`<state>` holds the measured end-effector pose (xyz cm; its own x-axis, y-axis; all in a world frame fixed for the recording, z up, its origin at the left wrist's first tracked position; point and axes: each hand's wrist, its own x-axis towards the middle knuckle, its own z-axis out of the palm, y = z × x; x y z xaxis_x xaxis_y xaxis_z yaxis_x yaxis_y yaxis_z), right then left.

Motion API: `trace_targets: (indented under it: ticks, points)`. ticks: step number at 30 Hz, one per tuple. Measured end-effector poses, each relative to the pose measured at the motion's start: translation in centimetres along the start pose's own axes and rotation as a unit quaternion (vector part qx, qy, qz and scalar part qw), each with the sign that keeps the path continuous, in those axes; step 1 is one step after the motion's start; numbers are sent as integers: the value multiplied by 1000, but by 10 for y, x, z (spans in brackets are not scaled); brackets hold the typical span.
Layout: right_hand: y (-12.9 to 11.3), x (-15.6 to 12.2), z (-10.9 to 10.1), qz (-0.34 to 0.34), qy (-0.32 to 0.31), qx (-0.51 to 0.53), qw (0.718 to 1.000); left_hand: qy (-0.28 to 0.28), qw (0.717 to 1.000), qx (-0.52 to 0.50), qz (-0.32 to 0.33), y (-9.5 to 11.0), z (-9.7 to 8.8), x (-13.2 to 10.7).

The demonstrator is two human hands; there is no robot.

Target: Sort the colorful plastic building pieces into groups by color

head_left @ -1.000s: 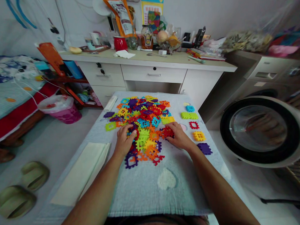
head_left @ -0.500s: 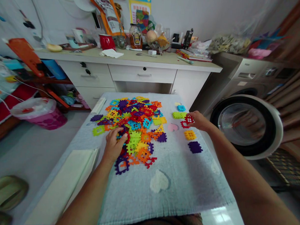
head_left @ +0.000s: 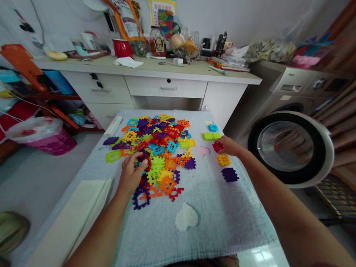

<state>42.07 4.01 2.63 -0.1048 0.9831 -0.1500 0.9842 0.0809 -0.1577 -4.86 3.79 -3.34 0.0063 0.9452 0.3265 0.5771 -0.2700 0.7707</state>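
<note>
My right hand (head_left: 229, 145) is at the right side of the table, its fingertips pinched on a red interlocking plastic tile (head_left: 217, 147). The tile lies in line with a light green tile (head_left: 212, 136) and a blue one (head_left: 213, 128) beyond it, and a yellow-orange tile (head_left: 224, 160) and a purple tile (head_left: 230, 174) nearer to me. My left hand (head_left: 132, 171) rests at the left edge of a large mixed heap of tiles (head_left: 158, 148), thumb and fingers apart, with nothing visibly held. Part of the heap is hidden behind its fingers.
A pale cloth with heart patterns (head_left: 186, 217) covers the table. Folded white material (head_left: 76, 211) lies on the left. Beyond stands a cluttered counter (head_left: 156, 72); on the right is a washing machine with its round door (head_left: 291, 149) swung out. A pink bin (head_left: 51, 138) stands left.
My right hand has lowered the red tile onto the red piece in the row on the cloth. My left hand stays by the heap. The view has shifted slightly.
</note>
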Motion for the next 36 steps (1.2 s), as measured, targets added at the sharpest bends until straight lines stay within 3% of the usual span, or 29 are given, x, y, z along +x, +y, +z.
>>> trace_targets:
  ticks: [12, 36]
  points:
    - [0, 8, 0, -44, -33, -79, 995, 0, 1000, -10, -21, 7, -1, -1]
    - [21, 4, -9, -45, -24, -27, 998, 2, 1000, -2, -24, 2, 0, -1]
